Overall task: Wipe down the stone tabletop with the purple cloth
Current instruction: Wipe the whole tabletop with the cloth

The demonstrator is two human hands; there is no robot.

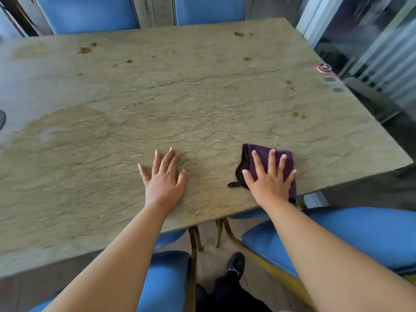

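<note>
The stone tabletop [180,104] is beige and rough, with brown stains scattered over its far half and a darker damp patch at the left. A folded purple cloth [261,158] with a black hem lies near the table's near right edge. My right hand [270,179] presses flat on the cloth with fingers spread and straight. My left hand [163,176] rests flat on the bare stone to the left of the cloth, fingers straight.
Blue chairs stand on the far side [90,12] and on the near side [360,235], tucked partly under the table. A small red and white round object [323,67] sits at the table's right edge. My dark shoe [235,263] shows on the floor below.
</note>
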